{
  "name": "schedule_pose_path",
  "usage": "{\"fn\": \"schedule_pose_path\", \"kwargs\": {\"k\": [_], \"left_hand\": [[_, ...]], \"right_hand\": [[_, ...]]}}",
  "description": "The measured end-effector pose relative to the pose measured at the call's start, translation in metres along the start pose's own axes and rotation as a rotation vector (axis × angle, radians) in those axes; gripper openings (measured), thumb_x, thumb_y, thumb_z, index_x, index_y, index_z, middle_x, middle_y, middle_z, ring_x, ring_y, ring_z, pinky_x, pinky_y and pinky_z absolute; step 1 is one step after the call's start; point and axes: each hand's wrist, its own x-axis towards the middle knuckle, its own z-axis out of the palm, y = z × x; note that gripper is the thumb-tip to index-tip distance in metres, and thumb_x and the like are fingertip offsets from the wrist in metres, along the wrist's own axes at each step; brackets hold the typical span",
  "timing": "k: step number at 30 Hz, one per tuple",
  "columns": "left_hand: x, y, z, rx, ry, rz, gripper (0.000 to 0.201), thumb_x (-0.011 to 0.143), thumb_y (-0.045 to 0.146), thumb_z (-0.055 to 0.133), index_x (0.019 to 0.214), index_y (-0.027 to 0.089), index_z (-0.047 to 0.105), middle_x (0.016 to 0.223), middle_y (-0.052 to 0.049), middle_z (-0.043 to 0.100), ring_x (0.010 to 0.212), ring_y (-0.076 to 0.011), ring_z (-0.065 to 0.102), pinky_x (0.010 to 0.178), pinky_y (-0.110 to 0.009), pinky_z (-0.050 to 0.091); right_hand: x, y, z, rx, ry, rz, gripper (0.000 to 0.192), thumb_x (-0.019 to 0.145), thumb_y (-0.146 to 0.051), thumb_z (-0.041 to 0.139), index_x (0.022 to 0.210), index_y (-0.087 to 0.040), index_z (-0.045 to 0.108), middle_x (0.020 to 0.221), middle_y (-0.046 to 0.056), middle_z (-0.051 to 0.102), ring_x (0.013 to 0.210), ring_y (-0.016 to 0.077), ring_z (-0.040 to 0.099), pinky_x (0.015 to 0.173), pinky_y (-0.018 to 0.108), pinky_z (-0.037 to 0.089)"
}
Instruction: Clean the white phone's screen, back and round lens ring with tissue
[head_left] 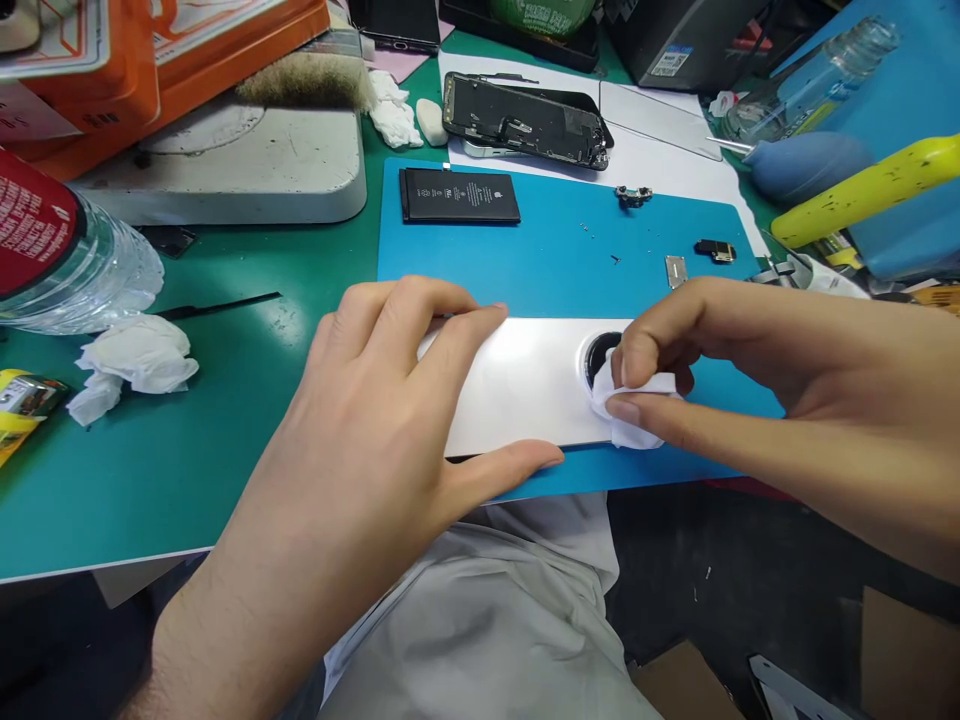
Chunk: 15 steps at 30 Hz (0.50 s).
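Panel (517, 385): white, flat on mat (570, 250)
Left hand (375, 440): spread, pinning panel
Right hand (712, 350): pinching tissue (630, 410) at lens hole
Risk: hard rubbing may slide panel off surface edge

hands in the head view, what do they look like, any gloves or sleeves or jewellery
Both hands are bare: no gloves, rings or watch on the left hand or the right hand. The forearms are uncovered as far as the picture edges, so no sleeves show. Fingernails are short and unpainted. No markings or bandages are visible.
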Motion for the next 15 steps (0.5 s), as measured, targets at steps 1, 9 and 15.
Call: {"fn": "schedule_pose_path", "kwargs": {"k": [1, 9, 15], "left_hand": [[0.0, 0.001, 0.0, -0.002, -0.002, 0.001, 0.072, 0.096, 0.066, 0.068, 0.146, 0.015, 0.06, 0.139, -0.018, 0.06, 0.128, -0.0398, 0.051, 0.1, -0.055, 0.05], [0.0, 0.002, -0.001, 0.005, -0.01, -0.013, 0.068, 0.095, 0.064, 0.069, 0.145, 0.018, 0.059, 0.14, -0.017, 0.061, 0.13, -0.0415, 0.052, 0.101, -0.057, 0.051], [0.001, 0.0, 0.0, -0.009, -0.007, 0.008, 0.067, 0.095, 0.066, 0.069, 0.142, 0.019, 0.061, 0.136, -0.017, 0.062, 0.126, -0.042, 0.054, 0.096, -0.057, 0.053]], "right_hand": [[0.002, -0.004, 0.0, 0.006, -0.013, -0.022, 0.01, 0.094, -0.042, 0.072, 0.099, -0.034, 0.071, 0.09, -0.006, 0.073, 0.068, 0.0148, 0.063, 0.057, 0.03, 0.044], [-0.009, -0.006, 0.003, -0.096, 0.025, -0.038, 0.007, 0.091, -0.028, 0.068, 0.096, -0.034, 0.068, 0.083, -0.006, 0.073, 0.061, 0.015, 0.062, 0.051, 0.029, 0.041], [-0.003, -0.015, 0.004, -0.096, 0.067, 0.007, 0.013, 0.089, -0.021, 0.068, 0.095, -0.032, 0.068, 0.08, -0.007, 0.072, 0.056, 0.0138, 0.057, 0.048, 0.028, 0.034]]}}
